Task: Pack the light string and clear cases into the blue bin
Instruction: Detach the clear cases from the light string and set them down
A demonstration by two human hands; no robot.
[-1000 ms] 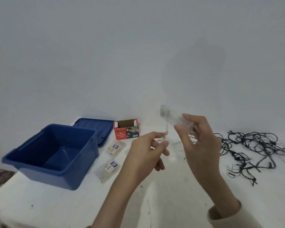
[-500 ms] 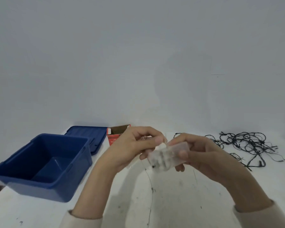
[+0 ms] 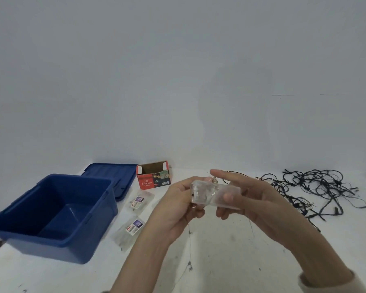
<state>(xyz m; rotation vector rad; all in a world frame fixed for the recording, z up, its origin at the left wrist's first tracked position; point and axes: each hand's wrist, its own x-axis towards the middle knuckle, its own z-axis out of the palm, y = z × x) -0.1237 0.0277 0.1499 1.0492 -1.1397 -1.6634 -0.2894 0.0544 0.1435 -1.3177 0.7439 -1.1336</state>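
A clear plastic case [image 3: 211, 194] with a bundle of thin wire lights inside is held above the table between both hands. My left hand [image 3: 178, 206] grips its left end; my right hand [image 3: 249, 199] holds its right end, thumb on the front. A thin wire [image 3: 189, 250] hangs down from the case. The open blue bin [image 3: 76, 235] stands at the left with nothing visible in it. Two more clear cases [image 3: 140, 200] [image 3: 129, 231] with labels lie beside the bin. A tangled black light string [image 3: 317, 193] lies at the right.
The blue lid [image 3: 112, 176] lies behind the bin. A small open red cardboard box [image 3: 153, 176] marked LED Decorative Lights stands at the back. The white table meets a plain white wall; the table's left edge runs past the bin.
The case came down from its raised position in my right hand to a level hold in front of me, and my left hand has taken its left end.
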